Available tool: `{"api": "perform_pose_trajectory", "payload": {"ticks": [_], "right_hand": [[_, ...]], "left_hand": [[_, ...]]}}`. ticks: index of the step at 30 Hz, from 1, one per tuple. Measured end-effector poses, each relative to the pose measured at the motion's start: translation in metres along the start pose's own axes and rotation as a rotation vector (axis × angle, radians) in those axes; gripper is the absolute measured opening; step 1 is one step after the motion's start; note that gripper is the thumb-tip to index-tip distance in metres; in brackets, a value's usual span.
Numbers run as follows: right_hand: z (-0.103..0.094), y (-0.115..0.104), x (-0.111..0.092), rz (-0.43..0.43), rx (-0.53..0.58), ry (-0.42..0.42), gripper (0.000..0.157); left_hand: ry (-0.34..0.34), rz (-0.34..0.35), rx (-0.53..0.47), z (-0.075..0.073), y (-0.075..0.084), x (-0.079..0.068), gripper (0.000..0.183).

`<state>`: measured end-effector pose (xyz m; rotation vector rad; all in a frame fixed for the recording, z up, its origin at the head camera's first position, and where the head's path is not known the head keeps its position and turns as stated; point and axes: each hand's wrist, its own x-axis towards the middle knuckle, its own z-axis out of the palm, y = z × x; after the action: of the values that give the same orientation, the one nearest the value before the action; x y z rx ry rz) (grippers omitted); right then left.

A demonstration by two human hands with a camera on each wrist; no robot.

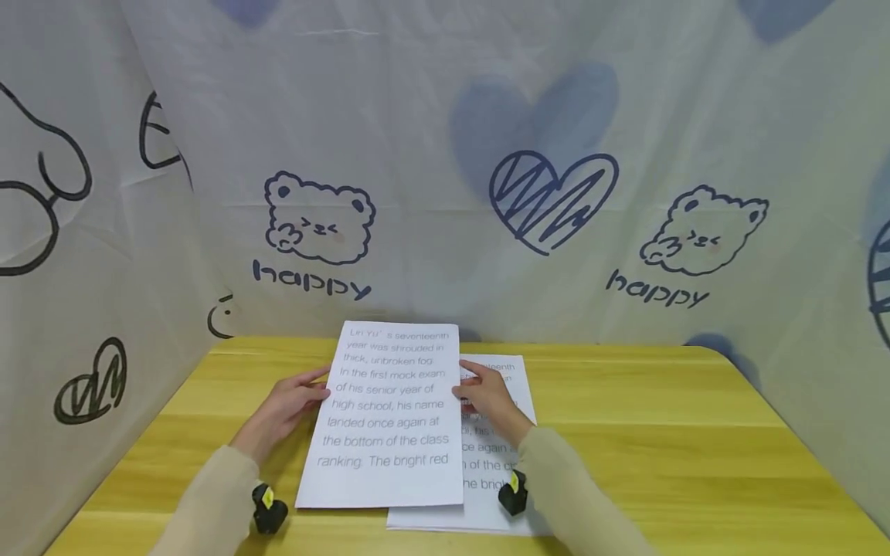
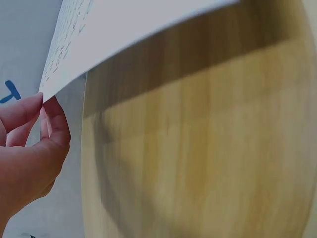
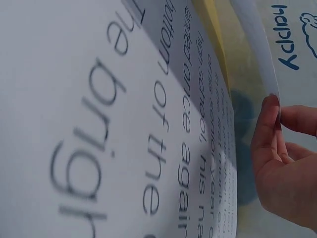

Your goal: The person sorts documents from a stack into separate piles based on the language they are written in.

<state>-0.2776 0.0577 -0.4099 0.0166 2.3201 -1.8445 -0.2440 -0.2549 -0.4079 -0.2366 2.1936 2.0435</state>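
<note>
A printed sheet of paper [image 1: 389, 417] is held up over the table, its large English text facing me. My left hand [image 1: 287, 405] pinches its left edge between thumb and fingers; the left wrist view shows this left hand [image 2: 37, 148] at the sheet's edge, with a shadow on the wood below. On the opposite edge, my right hand [image 1: 490, 394] pinches the same sheet, as the right hand [image 3: 287, 158] in the right wrist view also shows. Beneath and to the right lie more printed sheets [image 1: 480, 519], partly covered by the raised one and the right arm.
The yellow wood-grain table [image 1: 660, 448] extends to both sides of the papers. Behind it hangs a pale cloth [image 1: 431, 255] with bear drawings, hearts and the word "happy". Small black devices [image 1: 270, 510] sit at both wrists.
</note>
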Motion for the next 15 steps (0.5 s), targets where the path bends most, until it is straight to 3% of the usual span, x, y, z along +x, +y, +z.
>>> {"api": "perform_pose_trajectory", "payload": {"ticks": [8, 15], "right_hand": [[0.017, -0.002, -0.002, -0.017, 0.033, -0.019, 0.06], [0.03, -0.005, -0.001, -0.008, -0.019, -0.016, 0.058]], "left_hand": [[0.009, -0.017, 0.001, -0.014, -0.004, -0.004, 0.055], [-0.011, -0.049, 0.057, -0.028, 0.001, -0.002, 0.056]]}}
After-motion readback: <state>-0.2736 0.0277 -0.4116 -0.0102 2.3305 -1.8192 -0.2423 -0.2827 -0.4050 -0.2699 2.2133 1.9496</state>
